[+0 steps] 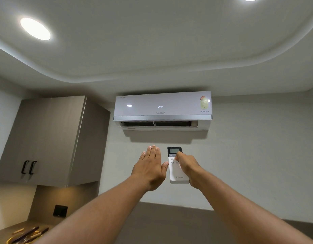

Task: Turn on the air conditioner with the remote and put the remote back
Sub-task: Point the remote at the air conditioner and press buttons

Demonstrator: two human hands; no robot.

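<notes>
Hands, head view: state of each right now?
Left hand: open, flat, holding nothing.
Right hand: closed on the white rectangular plastic remote, thumb on its buttons.

White remote [176,170] upright in my right hand [189,166], aimed at the wall AC [162,110], which reads 24, flap open.

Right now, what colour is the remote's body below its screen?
White, with a black top section around the screen; the remote shows in the head view.
</notes>
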